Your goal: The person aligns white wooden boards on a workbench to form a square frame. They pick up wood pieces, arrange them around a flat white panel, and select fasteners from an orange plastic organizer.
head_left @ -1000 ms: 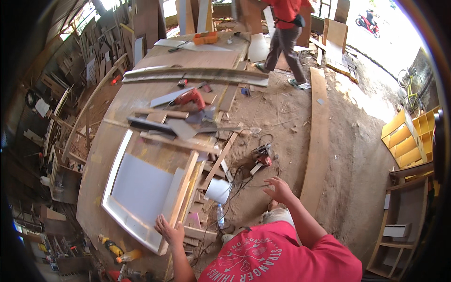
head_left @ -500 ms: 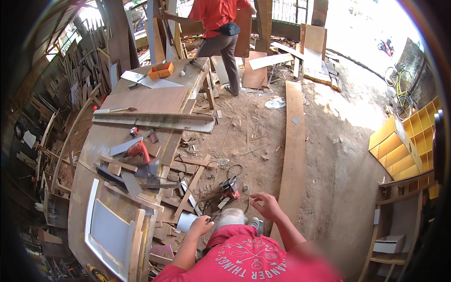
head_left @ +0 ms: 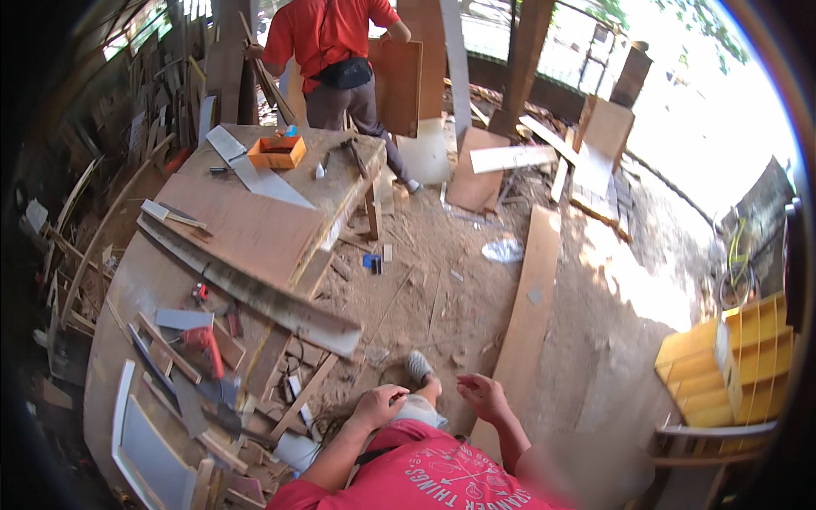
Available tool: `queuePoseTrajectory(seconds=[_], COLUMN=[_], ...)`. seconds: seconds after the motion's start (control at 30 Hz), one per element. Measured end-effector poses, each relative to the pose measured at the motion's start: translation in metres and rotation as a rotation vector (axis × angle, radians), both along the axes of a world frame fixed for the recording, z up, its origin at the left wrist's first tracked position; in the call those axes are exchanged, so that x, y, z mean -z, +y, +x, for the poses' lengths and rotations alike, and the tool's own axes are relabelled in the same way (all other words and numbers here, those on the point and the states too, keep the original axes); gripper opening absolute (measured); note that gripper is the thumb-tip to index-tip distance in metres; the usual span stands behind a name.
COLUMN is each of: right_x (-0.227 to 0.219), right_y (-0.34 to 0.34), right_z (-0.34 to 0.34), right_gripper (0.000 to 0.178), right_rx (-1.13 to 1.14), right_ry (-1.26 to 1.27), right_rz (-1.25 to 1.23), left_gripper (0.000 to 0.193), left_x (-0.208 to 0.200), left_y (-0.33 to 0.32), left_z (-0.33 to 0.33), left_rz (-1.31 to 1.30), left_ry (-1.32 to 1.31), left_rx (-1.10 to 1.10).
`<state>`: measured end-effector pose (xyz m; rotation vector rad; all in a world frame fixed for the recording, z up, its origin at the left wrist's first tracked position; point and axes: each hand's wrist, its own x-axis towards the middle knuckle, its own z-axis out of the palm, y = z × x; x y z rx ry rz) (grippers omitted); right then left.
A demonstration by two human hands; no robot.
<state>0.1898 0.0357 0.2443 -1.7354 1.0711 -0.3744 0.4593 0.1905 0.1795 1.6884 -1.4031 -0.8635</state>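
My left hand is held in front of my red shirt, its fingers loosely bent, with nothing visible in them. Across a small gap, my right hand hangs in the air, fingers half curled and apart, also without anything visible in it. Neither hand touches the workbench on my left. One of my shoes shows on the dirt floor beyond the hands. The bench carries a red power drill, a tape measure and several wood strips.
A person in a red shirt stands beyond the bench, handling boards. An orange box sits on the bench's far end. A long plank lies on the floor ahead. Yellow shelving stands at right. Wood offcuts lie beside the bench.
My view has swung, and I have moved forward; the power tool on the floor has left view. My right hand's fingers have curled in more. The other person has turned their back.
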Motion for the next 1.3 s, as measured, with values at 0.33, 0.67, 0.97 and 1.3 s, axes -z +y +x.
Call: queuePoseTrajectory(seconds=[0.33,0.67,0.97,1.3], right_x=[-0.015,-0.015,0.003,0.005], right_y=[-0.286,-0.469,-0.576,-0.536], right_z=[0.21,0.581,0.929,0.903], right_gripper=[0.038,0.062,0.047,0.031], right_rx=[-0.305,-0.55,-0.682,-1.004], right_ry=[-0.05,-0.226,-0.071,-0.148], right_rz=[-0.064,-0.222,-0.549,-0.541], left_gripper=[0.023,0.022,0.02,0.019], left_x=[-0.074,-0.084,-0.098,-0.094], left_y=[-0.182,-0.211,-0.334,-0.378], left_z=[0.119,0.18,0.218,0.28], left_rz=[-0.124,-0.022,0.235,0.184], left_ry=[-0.024,0.015,-0.066,-0.002], left_rx=[-0.373,-1.109,-1.468,-1.564])
